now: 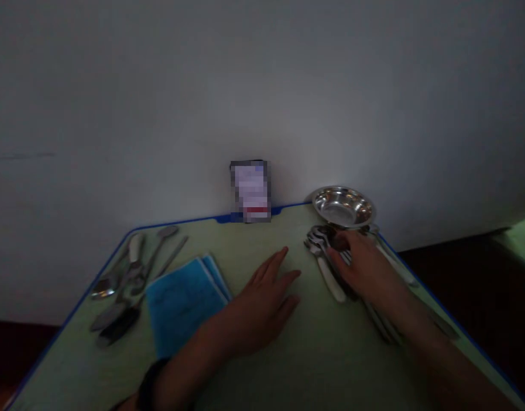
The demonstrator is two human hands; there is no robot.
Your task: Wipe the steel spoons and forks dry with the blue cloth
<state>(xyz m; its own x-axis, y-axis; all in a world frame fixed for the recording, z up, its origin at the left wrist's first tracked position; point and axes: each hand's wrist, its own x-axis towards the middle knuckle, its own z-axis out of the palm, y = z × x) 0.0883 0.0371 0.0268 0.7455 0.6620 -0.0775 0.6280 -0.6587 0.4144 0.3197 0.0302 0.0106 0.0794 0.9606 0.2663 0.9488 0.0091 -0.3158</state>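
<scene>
My left hand (269,299) hovers or rests above the middle of the table, fingers spread and nothing in them. Beside its wrist lies a folded blue cloth (188,299). My right hand (367,265) is at a pile of metal spoons (317,233) and forks on the right, its thumb and fingers curled in among them. What the fingers close on is hidden and blurred. A white-handled piece of cutlery (331,279) lies just left of that hand. More long metal utensils (380,325) stick out beneath the right wrist.
Behind the pile stands a shiny steel bowl (343,206) against the wall. A phone (251,191) leans upright at the table's back edge. Several kitchen utensils lie at the left, among them a black-ended one (119,326). The pale green table (254,240) has a blue rim.
</scene>
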